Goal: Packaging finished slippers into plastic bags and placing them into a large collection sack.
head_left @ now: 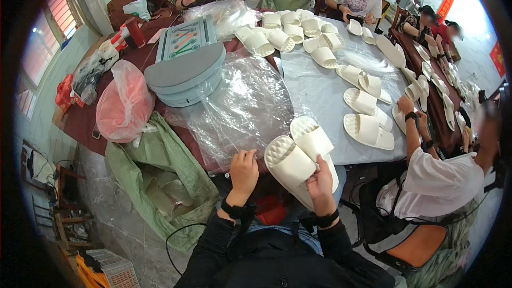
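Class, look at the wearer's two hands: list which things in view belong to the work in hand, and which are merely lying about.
In hand:
- pair of white slippers, held by the right hand
- clear plastic bags, touched by the left hand

Lying about:
- pink plastic bag
- stack of grey moulds
- green sack
- loose slippers on the grey table

A stack of grey rounded foam boards [184, 77] lies on the dark red table [80, 120], with a pale green tray [185, 37] on top. Just beside it bulges a pink translucent plastic bag [124, 101]. An open green woven sack [160, 181] slumps against the table's edge. Loose white slippers [368, 128] are scattered across a light grey cloth [314, 90].
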{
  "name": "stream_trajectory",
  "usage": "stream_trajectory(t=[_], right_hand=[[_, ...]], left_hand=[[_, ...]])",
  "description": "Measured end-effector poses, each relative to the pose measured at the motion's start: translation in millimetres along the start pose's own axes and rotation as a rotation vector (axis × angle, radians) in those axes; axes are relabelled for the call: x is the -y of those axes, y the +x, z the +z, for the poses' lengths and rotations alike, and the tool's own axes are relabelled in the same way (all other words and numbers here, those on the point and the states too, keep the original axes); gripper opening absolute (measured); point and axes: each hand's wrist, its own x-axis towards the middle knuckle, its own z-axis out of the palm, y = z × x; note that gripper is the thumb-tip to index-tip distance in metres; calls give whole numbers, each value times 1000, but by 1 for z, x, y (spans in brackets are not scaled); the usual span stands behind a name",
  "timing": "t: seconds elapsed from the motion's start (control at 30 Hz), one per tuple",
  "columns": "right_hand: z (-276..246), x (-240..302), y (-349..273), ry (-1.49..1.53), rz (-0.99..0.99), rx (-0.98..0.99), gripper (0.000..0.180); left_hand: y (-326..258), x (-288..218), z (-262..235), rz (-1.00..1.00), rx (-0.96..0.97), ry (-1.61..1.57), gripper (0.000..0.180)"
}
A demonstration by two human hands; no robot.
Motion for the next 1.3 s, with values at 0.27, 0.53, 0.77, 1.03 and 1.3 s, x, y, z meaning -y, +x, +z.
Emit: stream_trajectory(t=[0.27, 0.53, 0.77, 1.03, 1.3], right_hand=[[18, -6, -4, 97, 72, 74, 27], [2, -18, -8, -71, 82, 47, 34], [15, -11, -12, 33, 159, 91, 36], [31, 8, -11, 158, 86, 135, 29], [21, 6, -3, 222, 77, 202, 25]], left_hand=[[3, 1, 4, 39, -239, -70, 9], [11, 8, 0, -231, -312, -371, 9], [4, -5, -3, 50, -229, -125, 11], [-5, 3, 9, -40, -124, -271, 9], [-5, 16, 19, -410, -284, -538, 40]])
